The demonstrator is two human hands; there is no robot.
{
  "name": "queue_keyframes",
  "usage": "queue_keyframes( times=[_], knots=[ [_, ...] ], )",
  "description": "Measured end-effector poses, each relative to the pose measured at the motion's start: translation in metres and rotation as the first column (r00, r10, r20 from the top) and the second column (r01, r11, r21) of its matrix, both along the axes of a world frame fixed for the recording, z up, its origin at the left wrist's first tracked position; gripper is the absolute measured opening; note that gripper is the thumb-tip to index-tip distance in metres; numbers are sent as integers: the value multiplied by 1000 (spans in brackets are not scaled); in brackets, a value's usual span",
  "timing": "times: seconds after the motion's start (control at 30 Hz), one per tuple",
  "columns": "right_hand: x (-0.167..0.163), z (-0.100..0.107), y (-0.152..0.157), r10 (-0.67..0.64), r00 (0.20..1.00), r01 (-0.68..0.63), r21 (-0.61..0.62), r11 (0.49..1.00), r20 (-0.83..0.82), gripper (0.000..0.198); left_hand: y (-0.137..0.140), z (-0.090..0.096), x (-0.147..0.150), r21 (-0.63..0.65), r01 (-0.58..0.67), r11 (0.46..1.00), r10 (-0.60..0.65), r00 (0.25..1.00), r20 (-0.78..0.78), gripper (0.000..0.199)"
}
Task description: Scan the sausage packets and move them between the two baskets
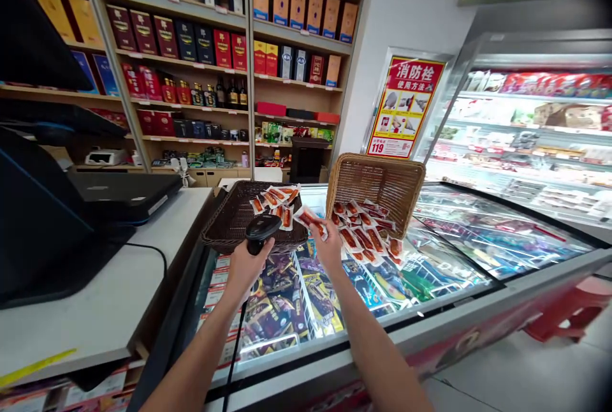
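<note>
My left hand (247,266) is wrapped round the handle of a black barcode scanner (262,227), its head tilted to the right. A cable hangs from it down across the freezer glass. Between the fingers of my right hand (329,247) is a packaged sausage (310,218), its clear wrapper pointing toward the scanner. Just behind the scanner, a dark brown woven basket (229,208) holds several wrapped sausages (275,196) in its right part. To the right, a tan woven basket (377,176) is tipped on its side, with several more wrapped sausages (366,236) spilling out onto the glass.
Both baskets rest on a glass-topped chest freezer (430,265) full of colourful packages. At left is a white counter (186,220) with a black checkout machine (57,220). Shelves of boxed bottles (186,42) stand behind. A red stool (568,313) is at lower right.
</note>
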State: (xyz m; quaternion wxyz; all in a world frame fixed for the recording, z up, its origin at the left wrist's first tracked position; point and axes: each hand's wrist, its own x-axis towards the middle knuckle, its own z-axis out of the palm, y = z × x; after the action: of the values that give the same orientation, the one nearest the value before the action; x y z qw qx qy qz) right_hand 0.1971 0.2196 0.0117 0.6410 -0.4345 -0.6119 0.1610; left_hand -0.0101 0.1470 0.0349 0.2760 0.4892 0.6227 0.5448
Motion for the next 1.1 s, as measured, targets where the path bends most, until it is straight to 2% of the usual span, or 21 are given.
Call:
queue_keyframes(
  times=[0.23,0.43,0.7,0.87,1.1],
  knots=[
    [-7,-2,1,8,998,-6,33,999,-65,35,-8,7,9,-15,76,997,-77,997,-25,44],
    [-3,1,-2,-21,1000,22,-24,999,12,28,-8,1,13,-24,128,991,-129,991,-28,46],
    [-4,2,-2,-67,994,67,2,998,88,24,-4,-2,9,-50,72,996,-81,977,-199,47],
    [-1,2,-4,-40,992,37,25,999,120,25,-6,-1,12,-39,120,992,-125,981,-149,48],
    [2,4,-5,-95,986,95,12,995,134,24,-12,9,16,-38,151,988,-153,987,-56,53]
  ],
)
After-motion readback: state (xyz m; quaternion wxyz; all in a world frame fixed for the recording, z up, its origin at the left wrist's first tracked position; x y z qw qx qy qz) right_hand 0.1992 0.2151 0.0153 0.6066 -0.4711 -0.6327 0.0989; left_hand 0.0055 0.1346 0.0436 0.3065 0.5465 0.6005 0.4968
